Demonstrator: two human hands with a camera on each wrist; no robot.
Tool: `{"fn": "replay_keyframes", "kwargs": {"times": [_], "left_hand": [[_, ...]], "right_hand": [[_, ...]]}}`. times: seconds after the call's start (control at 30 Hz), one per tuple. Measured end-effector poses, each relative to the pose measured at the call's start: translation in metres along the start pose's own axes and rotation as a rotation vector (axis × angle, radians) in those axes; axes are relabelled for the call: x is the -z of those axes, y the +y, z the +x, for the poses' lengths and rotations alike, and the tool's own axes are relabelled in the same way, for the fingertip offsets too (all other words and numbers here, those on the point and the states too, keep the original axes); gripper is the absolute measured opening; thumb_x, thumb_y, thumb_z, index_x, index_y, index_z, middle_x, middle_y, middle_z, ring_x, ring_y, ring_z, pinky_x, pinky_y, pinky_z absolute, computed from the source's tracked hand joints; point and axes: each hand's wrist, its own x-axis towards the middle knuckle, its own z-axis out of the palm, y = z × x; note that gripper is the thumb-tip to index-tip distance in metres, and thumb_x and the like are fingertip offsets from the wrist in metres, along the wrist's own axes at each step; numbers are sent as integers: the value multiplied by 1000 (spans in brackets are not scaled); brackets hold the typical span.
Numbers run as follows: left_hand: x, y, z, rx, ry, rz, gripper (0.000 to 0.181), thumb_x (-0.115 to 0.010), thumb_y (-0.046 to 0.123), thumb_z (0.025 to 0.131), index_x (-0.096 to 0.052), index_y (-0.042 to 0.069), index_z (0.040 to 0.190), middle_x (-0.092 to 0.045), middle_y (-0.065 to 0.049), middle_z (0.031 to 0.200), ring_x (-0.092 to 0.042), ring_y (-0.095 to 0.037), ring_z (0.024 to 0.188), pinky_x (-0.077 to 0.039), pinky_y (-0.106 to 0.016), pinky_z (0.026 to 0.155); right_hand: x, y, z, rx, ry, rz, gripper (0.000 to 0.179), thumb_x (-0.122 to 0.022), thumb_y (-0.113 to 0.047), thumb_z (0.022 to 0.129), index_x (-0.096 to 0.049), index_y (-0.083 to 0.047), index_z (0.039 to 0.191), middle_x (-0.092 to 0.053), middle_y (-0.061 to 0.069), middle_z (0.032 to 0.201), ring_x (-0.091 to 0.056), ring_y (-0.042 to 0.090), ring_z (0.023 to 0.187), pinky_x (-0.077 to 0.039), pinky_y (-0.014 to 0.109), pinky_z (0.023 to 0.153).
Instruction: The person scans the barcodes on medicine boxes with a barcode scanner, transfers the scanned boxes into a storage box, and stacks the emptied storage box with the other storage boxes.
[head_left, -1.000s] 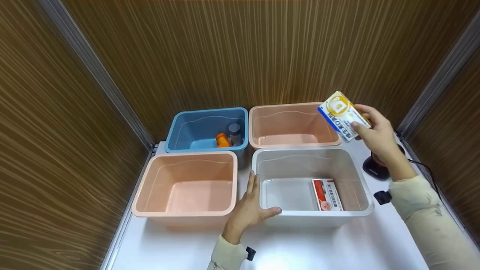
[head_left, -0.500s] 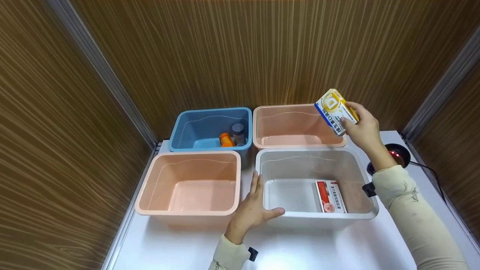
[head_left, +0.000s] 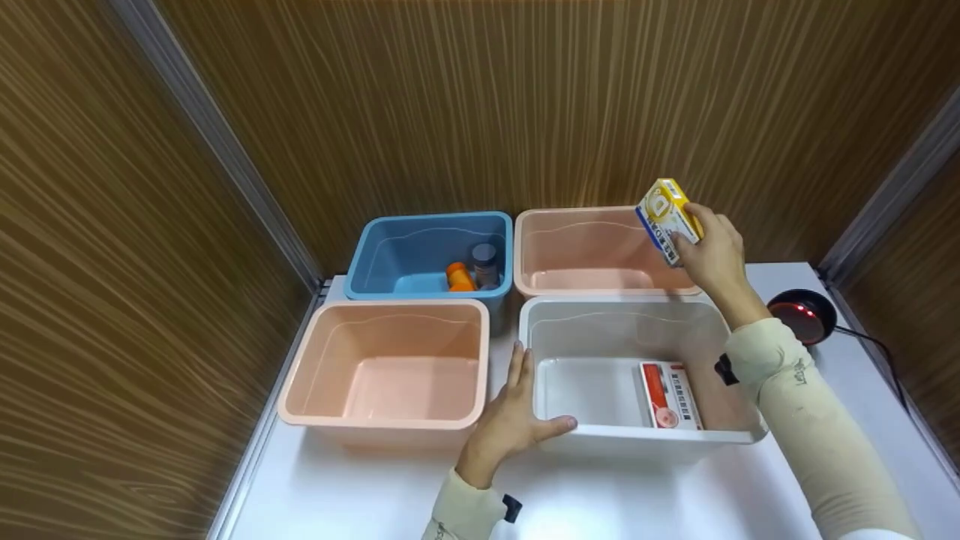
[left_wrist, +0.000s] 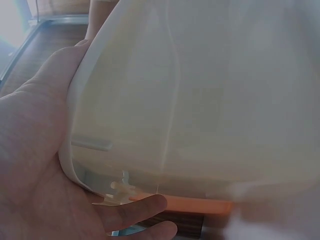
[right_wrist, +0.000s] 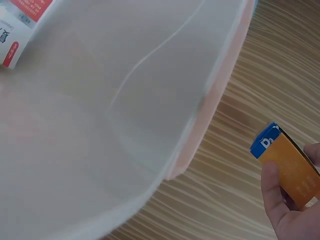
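Note:
My right hand (head_left: 716, 255) grips a yellow, white and blue medicine box (head_left: 666, 221) marked with a large D, thumb on one face and fingers on the other. It hangs tilted over the right end of the rear pink bin (head_left: 574, 251). In the right wrist view the same box shows an orange side. My left hand (head_left: 510, 424) rests at the front left corner of the white bin (head_left: 637, 433), thumb on the near rim and fingers straight along the left side. A red and white medicine box (head_left: 670, 395) lies inside that white bin, toward its right.
Behind on the left, a blue bin (head_left: 409, 255) holds an orange bottle (head_left: 459, 277) and a grey-capped bottle (head_left: 485, 259). Another pink bin (head_left: 405, 390) stands front left. A black scanner-like device (head_left: 802, 315) with red lights and a cable sits at the right.
My right hand has carried the yellow box left, further over the rear pink bin, and turned it more upright. Red lights now show on the device. My left hand keeps its place.

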Motion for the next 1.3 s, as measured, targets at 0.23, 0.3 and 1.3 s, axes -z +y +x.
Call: {"fn": "replay_keyframes", "kwargs": {"times": [0.23, 0.3, 1.3], "left_hand": [[-6, 5, 0, -6, -3, -6, 129, -75, 73, 73, 0, 20, 164, 15, 7, 168, -32, -34, 145, -37, -51, 110], [-7, 7, 0, -6, -6, -1, 129, -75, 73, 73, -1, 20, 164, 16, 7, 168, -31, -33, 146, -38, -50, 110], [-5, 7, -7, 6, 29, 33, 127, -73, 74, 74, -1, 21, 164, 14, 9, 168, -42, -30, 138, -44, -48, 104]], "right_hand": [[-10, 15, 9, -81, -61, -32, 55, -62, -14, 99, -43, -5, 150, -49, 31, 124, -50, 50, 115, -43, 63, 94], [-13, 22, 12, -104, -82, -52, 56, -61, -16, 100, -41, -6, 152, -47, 31, 125, -49, 50, 116, -42, 63, 95], [-40, 50, 28, -118, -225, -437, 49, -59, -21, 100, -39, 11, 131, -46, 38, 108, -50, 58, 100, -46, 66, 79]]}}
